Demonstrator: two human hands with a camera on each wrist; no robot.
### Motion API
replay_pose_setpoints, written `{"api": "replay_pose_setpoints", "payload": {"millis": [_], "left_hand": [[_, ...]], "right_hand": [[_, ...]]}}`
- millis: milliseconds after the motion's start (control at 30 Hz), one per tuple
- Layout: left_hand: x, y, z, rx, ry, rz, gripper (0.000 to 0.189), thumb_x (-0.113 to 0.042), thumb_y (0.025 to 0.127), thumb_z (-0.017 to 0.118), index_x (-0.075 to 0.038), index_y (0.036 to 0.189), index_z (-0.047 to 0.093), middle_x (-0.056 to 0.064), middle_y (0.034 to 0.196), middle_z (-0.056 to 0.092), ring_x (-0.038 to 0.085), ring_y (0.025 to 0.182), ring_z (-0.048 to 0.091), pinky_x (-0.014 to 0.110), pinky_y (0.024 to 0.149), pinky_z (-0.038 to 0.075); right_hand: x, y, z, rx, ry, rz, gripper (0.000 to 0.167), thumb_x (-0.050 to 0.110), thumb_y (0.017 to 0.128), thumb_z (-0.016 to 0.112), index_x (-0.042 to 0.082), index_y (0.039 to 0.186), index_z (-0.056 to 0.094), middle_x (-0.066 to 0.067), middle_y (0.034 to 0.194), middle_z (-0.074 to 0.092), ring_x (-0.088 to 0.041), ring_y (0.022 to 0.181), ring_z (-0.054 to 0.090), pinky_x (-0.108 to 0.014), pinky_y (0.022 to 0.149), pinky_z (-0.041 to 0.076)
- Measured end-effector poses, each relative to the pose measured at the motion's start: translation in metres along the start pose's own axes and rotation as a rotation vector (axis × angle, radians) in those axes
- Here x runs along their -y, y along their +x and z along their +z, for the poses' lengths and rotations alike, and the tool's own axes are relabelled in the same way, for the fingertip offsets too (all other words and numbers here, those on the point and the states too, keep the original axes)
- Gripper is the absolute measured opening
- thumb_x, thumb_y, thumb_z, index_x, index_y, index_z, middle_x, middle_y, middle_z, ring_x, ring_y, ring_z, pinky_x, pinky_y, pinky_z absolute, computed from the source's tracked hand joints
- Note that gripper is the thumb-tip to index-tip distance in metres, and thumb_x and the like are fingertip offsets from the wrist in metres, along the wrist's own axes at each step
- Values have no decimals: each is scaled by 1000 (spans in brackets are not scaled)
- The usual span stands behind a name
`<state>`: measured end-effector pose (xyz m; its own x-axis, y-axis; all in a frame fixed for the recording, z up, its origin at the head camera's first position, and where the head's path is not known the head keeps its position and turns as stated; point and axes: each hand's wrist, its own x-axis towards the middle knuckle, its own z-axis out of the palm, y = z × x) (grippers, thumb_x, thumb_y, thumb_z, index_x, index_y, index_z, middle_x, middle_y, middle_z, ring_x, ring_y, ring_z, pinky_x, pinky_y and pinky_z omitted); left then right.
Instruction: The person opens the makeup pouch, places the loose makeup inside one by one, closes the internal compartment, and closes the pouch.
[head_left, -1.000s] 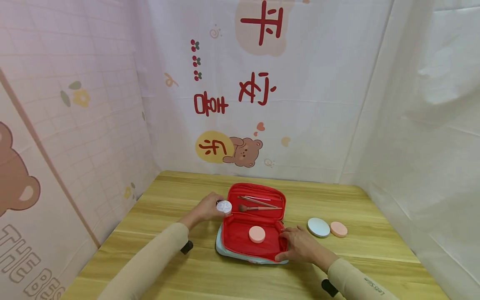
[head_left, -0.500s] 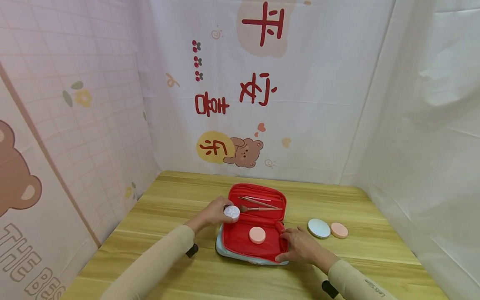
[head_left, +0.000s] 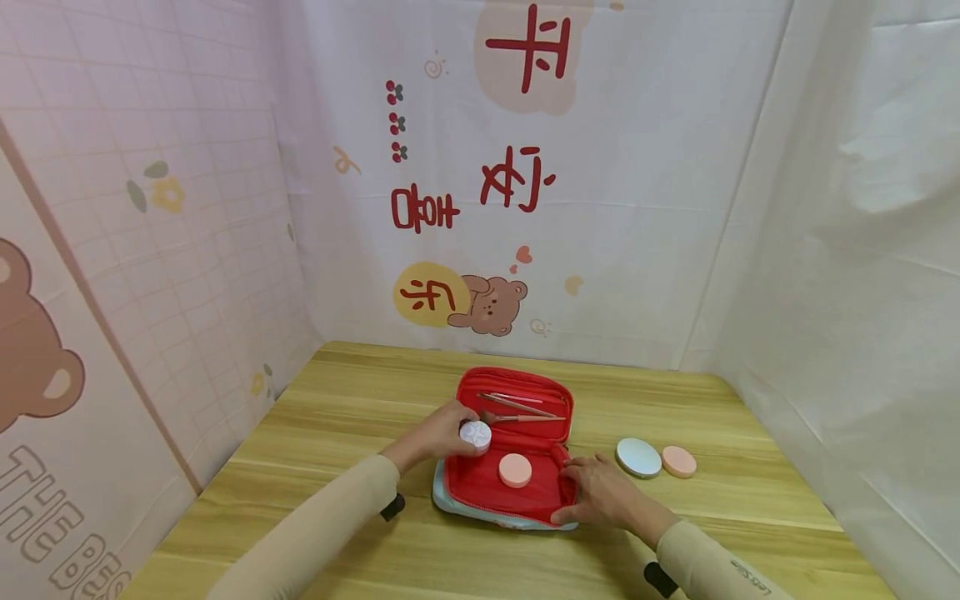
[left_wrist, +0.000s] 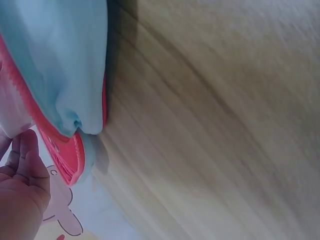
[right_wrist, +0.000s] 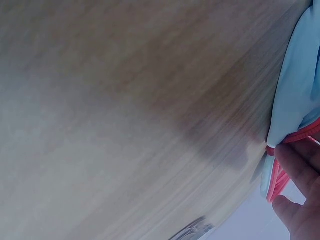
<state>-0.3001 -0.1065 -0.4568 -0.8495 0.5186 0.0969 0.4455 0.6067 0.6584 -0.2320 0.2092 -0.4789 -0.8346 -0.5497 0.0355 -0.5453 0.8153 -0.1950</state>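
My left hand (head_left: 442, 430) pinches a small round white jar (head_left: 476, 437) with a star pattern on its lid, over the left side of the unzipped makeup bag (head_left: 471, 487). In the left wrist view the fingertips meet the jar's pale side (left_wrist: 12, 112), close to the bag's red zip edge. A round pink case (head_left: 515, 471) lies inside on the red lining. Makeup brushes (head_left: 528, 417) are tucked into the raised lid. At the bag's right rim, my right hand (head_left: 606, 492) grips the edge; its fingers go over the red zip in the right wrist view.
Right of the bag, a round pale-blue case (head_left: 638, 457) and a smaller pink round case (head_left: 678, 461) lie on the wooden table (head_left: 360, 533). Printed cloth (head_left: 622, 208) hangs behind the table and at both sides.
My left hand has carried the white jar rightward and down, from the bag's left edge to over its inside. The right hand has stayed at the rim.
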Motion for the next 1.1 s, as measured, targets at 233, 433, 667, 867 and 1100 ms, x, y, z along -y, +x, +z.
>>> {"api": "replay_pose_setpoints", "payload": {"millis": [233,433,667,867,1100], "left_hand": [[-4,-1,9,-4,35,-3,44,-25,78,85,-1,110,68,5,105,57,20,96,52,34,80,48],[-5,-2,14,9,56,-18,48,-27,77,86,-1,113,68,3,103,56,17,93,52,32,80,48],[-3,-3,20,27,83,-9,46,-27,76,86,-2,110,68,2,101,56,15,89,53,30,78,48],[-2,-3,23,28,134,45,42,-25,76,86,-3,106,69,2,97,57,14,86,53,29,76,47],[-2,-3,27,27,232,35,46,-31,76,86,-7,111,69,-1,102,59,12,91,55,33,85,43]], "right_hand": [[0,-3,0,-21,-10,-17,78,62,73,78,-3,116,68,-20,122,64,-38,117,58,-66,103,33],[0,-3,0,-29,-17,-21,78,62,73,78,-3,116,68,-20,122,64,-38,117,58,-66,103,34],[-1,-2,1,-39,-22,-31,77,62,73,78,-3,115,68,-20,121,64,-38,116,59,-66,102,35],[-1,-3,1,-38,-20,-32,77,62,74,78,-3,115,68,-19,121,64,-38,115,59,-66,101,35],[-1,-3,1,-39,-25,-28,77,62,73,77,-2,115,68,-19,121,65,-38,116,59,-66,102,35]]}}
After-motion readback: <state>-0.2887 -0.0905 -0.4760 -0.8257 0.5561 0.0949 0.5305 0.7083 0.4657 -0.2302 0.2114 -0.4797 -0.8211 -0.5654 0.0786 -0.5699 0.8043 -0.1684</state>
